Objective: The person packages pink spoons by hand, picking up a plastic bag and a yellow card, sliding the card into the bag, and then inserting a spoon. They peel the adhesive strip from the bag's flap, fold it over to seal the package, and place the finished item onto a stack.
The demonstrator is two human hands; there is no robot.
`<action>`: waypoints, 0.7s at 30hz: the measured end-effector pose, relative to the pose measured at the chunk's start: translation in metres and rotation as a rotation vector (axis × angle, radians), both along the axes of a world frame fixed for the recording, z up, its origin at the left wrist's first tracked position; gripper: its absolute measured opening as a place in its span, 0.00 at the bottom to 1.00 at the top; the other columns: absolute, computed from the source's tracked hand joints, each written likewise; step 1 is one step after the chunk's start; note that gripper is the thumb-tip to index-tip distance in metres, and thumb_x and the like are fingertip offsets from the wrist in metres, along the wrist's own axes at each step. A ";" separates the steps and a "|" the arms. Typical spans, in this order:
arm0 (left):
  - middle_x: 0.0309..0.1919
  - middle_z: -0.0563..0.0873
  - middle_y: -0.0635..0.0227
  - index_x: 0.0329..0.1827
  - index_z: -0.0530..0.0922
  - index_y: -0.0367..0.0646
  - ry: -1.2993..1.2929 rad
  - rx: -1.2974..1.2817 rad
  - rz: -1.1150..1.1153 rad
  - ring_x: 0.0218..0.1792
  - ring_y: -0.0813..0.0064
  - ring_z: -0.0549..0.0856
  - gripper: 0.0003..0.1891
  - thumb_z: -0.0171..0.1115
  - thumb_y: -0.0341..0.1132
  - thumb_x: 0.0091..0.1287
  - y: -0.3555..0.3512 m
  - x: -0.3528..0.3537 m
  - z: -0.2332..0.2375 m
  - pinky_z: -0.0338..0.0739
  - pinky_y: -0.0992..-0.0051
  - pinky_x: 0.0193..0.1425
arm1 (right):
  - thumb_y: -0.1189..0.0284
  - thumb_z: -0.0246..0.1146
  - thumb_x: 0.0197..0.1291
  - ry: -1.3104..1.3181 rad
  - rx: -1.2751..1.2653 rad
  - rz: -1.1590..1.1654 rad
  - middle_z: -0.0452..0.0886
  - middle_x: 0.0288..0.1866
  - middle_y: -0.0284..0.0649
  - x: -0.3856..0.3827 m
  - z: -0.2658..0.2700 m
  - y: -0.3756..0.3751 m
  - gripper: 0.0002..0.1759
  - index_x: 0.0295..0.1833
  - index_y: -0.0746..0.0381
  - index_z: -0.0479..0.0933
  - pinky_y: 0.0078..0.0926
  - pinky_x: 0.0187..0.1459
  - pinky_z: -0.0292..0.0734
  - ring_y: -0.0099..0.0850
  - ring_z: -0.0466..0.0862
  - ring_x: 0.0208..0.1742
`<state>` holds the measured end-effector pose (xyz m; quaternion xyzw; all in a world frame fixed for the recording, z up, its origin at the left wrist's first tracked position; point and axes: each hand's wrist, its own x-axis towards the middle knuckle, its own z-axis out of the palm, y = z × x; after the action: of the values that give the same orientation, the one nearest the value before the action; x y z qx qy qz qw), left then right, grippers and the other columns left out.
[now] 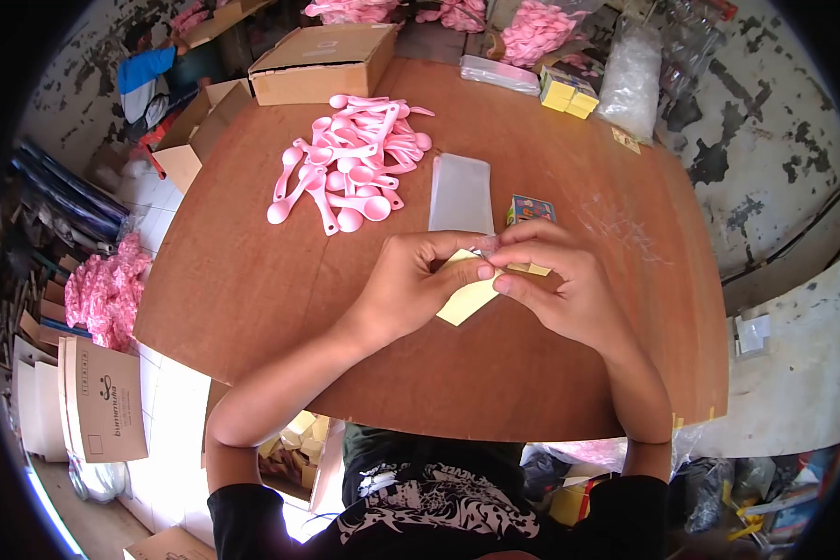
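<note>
On the round brown wooden table (252,280) lie a pile of pink plastic spoons (350,159) and a stack of clear plastic sleeves (460,191). Nearer the person, the left hand (411,285) and right hand (560,285) together pinch a pale yellow flat card (465,299) by its top edge.

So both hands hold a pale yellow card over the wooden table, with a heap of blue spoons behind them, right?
Not quite. The head view shows the spoons are pink, not blue. The rest stands: the left hand and right hand hold the pale yellow card over the wooden table.
</note>
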<state>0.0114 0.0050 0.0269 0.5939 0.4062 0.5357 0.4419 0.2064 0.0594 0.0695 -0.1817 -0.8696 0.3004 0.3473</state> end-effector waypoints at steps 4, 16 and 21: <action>0.41 0.89 0.63 0.53 0.84 0.35 0.009 0.157 0.035 0.38 0.82 0.84 0.13 0.65 0.32 0.70 0.002 0.006 0.003 0.81 0.79 0.44 | 0.76 0.70 0.58 -0.018 -0.017 0.042 0.82 0.42 0.41 0.002 -0.004 0.002 0.10 0.45 0.66 0.83 0.29 0.44 0.78 0.33 0.83 0.41; 0.32 0.85 0.67 0.49 0.81 0.42 0.288 -0.055 -0.409 0.34 0.77 0.84 0.16 0.72 0.39 0.62 0.002 -0.014 -0.007 0.78 0.73 0.38 | 0.73 0.60 0.68 0.112 -0.302 -0.229 0.87 0.39 0.36 -0.039 0.000 0.058 0.09 0.47 0.65 0.83 0.21 0.38 0.77 0.20 0.82 0.36; 0.36 0.86 0.70 0.48 0.81 0.41 0.276 -0.130 -0.864 0.37 0.81 0.83 0.16 0.73 0.37 0.61 -0.002 -0.016 -0.008 0.78 0.76 0.40 | 0.71 0.66 0.57 -0.148 0.246 0.151 0.87 0.40 0.41 -0.141 -0.038 0.078 0.11 0.46 0.61 0.84 0.32 0.41 0.80 0.34 0.87 0.39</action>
<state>-0.0050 0.0031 0.0188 0.7456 0.2093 0.1917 0.6029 0.0657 0.1373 0.0318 -0.0936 -0.9342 0.2027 0.2782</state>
